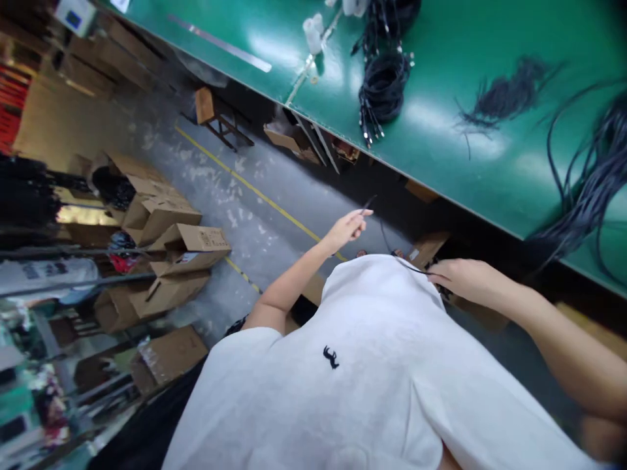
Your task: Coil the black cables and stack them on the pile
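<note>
My left hand (347, 230) is out in front of my body, its fingers curled and pinching a thin black cable whose short end sticks out past the fingertips. From there a slack length of the black cable (414, 268) hangs and curves across to my right hand (460, 277). That hand is closed around the cable close to my white shirt, beside the bench edge. Its fingertips are partly hidden. On the green bench (470, 176) lie a coiled bundle of black cables (385, 85) with metal plug tips and a larger loose bunch of black cables (595, 170).
A pile of dark cable scraps (512, 91), a metal ruler-like strip (220, 46) and white plastic pieces (313, 32) lie on the bench. A wooden stool (206, 108) stands on the floor. Open cardboard boxes (191, 241) stand at the left, near a yellow floor line (259, 192).
</note>
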Demonstrator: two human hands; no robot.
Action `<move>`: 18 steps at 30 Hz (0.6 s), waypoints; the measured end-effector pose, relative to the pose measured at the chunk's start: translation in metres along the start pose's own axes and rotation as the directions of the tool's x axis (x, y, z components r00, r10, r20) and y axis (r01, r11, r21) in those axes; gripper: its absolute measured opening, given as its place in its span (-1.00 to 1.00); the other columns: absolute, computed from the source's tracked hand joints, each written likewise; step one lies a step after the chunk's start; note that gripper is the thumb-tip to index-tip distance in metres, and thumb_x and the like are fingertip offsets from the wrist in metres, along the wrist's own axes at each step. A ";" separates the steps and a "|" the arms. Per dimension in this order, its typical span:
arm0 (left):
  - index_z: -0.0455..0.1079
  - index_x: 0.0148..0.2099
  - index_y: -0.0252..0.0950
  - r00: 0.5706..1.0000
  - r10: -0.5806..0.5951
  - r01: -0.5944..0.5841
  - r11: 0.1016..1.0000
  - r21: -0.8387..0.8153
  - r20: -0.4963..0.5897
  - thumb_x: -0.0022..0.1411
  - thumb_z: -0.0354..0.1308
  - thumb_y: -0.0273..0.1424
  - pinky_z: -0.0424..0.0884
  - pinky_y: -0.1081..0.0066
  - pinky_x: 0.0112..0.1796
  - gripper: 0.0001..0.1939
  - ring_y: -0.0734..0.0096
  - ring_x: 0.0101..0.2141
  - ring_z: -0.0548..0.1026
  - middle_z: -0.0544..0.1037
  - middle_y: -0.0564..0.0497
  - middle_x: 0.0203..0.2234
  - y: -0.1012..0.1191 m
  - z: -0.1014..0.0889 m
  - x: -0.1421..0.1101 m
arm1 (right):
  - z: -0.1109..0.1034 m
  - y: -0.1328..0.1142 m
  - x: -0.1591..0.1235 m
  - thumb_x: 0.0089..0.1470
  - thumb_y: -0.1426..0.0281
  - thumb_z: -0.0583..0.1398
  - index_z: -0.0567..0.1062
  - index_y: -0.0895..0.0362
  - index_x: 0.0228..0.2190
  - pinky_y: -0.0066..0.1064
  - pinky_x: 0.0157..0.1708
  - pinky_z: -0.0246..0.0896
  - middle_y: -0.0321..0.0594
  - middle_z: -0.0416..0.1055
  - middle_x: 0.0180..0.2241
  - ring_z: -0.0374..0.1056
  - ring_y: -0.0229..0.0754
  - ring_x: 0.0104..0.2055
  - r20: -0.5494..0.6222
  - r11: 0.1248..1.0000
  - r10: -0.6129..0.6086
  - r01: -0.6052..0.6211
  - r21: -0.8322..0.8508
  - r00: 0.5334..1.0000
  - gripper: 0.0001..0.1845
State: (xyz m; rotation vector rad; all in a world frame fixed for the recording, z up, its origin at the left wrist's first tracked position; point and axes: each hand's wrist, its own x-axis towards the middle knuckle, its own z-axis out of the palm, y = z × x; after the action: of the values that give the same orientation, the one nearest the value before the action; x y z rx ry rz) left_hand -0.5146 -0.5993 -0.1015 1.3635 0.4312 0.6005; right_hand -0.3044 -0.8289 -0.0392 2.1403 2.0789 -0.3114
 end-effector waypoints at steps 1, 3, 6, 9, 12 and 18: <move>0.43 0.02 -0.31 0.995 0.021 -0.031 0.994 0.100 0.100 0.30 0.15 -0.31 0.23 0.59 -0.50 -0.71 0.61 -0.48 0.35 0.45 0.06 -0.38 0.000 0.015 0.000 | -0.007 -0.019 0.008 0.26 0.22 0.02 0.54 0.08 -0.38 -0.42 -0.37 0.20 -0.16 0.55 -0.30 0.46 -0.14 -0.30 -0.051 0.997 -0.066 0.068 0.028 0.997 -0.64; 0.46 -0.02 -0.31 0.961 0.061 -0.135 0.954 0.266 0.269 0.30 0.13 -0.33 0.37 0.51 -0.24 -0.74 0.48 -0.25 0.47 0.52 -0.04 -0.21 0.002 0.039 -0.006 | -0.026 -0.037 0.018 0.29 0.20 -0.02 0.54 0.09 -0.32 -0.45 -0.41 0.10 -0.17 0.54 -0.27 0.44 -0.17 -0.29 -0.223 0.995 -0.077 0.090 0.046 0.972 -0.60; 0.45 -0.08 -0.31 0.917 0.063 -0.240 0.875 0.420 0.393 0.36 0.04 -0.28 0.32 0.39 -0.01 -0.75 0.37 -0.12 0.48 0.56 -0.06 -0.18 0.013 0.055 -0.016 | -0.050 -0.031 0.024 0.28 0.21 0.02 0.57 0.10 -0.27 -0.44 -0.39 0.06 -0.19 0.55 -0.23 0.42 -0.17 -0.24 -0.412 0.995 -0.006 0.047 0.089 0.911 -0.63; 0.41 -0.15 -0.31 0.898 0.011 -0.214 0.885 0.414 0.440 0.38 0.01 -0.20 0.34 0.41 -0.09 -0.71 0.45 -0.29 0.47 0.52 0.03 -0.40 0.025 0.053 -0.019 | -0.061 -0.013 0.026 0.27 0.21 0.08 0.60 0.11 -0.22 -0.42 -0.28 0.11 -0.21 0.56 -0.19 0.43 -0.15 -0.18 -0.481 0.981 0.088 0.008 0.195 0.872 -0.65; 0.39 -0.19 -0.32 0.883 -0.098 -0.026 0.966 0.256 0.459 0.29 0.11 -0.08 0.32 0.50 -0.39 -0.63 0.57 -0.53 0.35 0.39 0.13 -0.57 0.033 0.042 -0.018 | -0.064 0.006 0.029 0.29 0.13 0.09 0.62 0.19 -0.15 -0.42 -0.21 0.09 -0.17 0.56 -0.16 0.42 -0.16 -0.11 -0.518 0.939 0.265 -0.097 0.329 0.813 -0.55; 0.38 -0.30 -0.31 0.939 -0.233 0.253 0.966 -0.051 0.252 0.36 0.04 -0.14 -0.15 0.57 -0.72 -0.66 0.70 -0.76 -0.15 -0.02 0.26 -0.70 0.058 0.013 -0.021 | -0.035 0.053 0.030 0.26 0.02 -0.04 0.56 0.37 -0.05 -0.48 -0.18 0.01 -0.19 0.53 -0.15 0.36 -0.33 -0.05 -0.406 0.808 0.485 -0.220 0.546 0.775 -0.29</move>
State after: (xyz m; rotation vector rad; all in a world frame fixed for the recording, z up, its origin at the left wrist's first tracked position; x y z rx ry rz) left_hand -0.5313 -0.6166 -0.0431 1.2625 0.3633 0.2392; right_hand -0.2493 -0.7927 -0.0148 3.1880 1.8730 -0.2027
